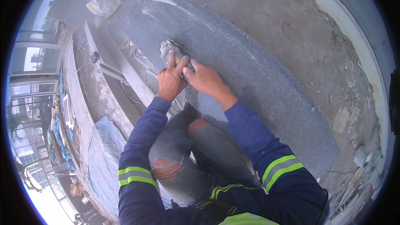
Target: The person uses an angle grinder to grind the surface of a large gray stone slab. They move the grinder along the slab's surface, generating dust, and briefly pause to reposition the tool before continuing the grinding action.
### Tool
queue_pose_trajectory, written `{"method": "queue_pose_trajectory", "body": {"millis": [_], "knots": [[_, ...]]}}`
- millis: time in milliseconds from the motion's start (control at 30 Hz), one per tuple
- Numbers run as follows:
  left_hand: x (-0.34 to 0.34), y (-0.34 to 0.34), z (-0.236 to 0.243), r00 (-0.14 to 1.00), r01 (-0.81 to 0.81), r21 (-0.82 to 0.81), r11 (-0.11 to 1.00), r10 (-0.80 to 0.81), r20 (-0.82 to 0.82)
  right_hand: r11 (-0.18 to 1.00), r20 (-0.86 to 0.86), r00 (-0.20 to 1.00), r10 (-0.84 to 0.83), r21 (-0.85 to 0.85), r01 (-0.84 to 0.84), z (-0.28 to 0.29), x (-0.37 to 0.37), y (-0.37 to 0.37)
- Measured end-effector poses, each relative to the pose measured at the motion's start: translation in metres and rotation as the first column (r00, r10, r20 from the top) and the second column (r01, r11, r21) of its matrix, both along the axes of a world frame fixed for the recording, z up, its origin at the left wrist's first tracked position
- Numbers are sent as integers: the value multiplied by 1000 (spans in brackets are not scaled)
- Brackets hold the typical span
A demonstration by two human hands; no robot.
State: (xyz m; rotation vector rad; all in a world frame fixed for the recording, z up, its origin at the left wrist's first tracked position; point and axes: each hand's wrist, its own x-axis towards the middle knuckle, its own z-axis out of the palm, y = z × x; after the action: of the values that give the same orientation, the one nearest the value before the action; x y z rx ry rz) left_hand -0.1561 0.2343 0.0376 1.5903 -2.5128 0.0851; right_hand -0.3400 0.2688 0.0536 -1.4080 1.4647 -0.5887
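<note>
Dusty ground [310,46] borders the grey slab [254,77]. Left hand [171,80] and right hand [205,77] close around a power tool [166,50] near the slab's left edge. Apparent step: cutting; next move calls for steady guidance.

Speckled grey slab [262,87], navy sleeves [254,127] with lime-and-silver bands [282,171]

Grey slab [246,75]: carries pale dust [162,1] at far end; grinder [168,50] at its left side. Concrete floor [306,37]: blue tarp [106,154] left, debris [362,175] near right, pale sack [104,4] far left.
</note>
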Motion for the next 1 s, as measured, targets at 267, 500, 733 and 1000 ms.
{"method": "queue_pose_trajectory", "body": {"millis": [267, 500, 733, 1000], "knots": [[-4, 11, 4, 1000, 30, -27, 999, -30, 3, 1000, 9, 1000, -2, 11, 2, 5, -7, 12], [4, 1, -6, 1000, 18, 0, 1000, -18, 6, 1000, 11, 1000, -12, 26, 12, -1, -1, 5], [13, -26, -8, 1000, -16, 41, 999, 15, 18, 1000, 6, 1000, -9, 5, 9, -5, 12, -25], [1, 3, 6, 999, 10, 49, 999, -11, 33, 998, 78, 997, -22, 52, 18, 2, -2, 5]]}}
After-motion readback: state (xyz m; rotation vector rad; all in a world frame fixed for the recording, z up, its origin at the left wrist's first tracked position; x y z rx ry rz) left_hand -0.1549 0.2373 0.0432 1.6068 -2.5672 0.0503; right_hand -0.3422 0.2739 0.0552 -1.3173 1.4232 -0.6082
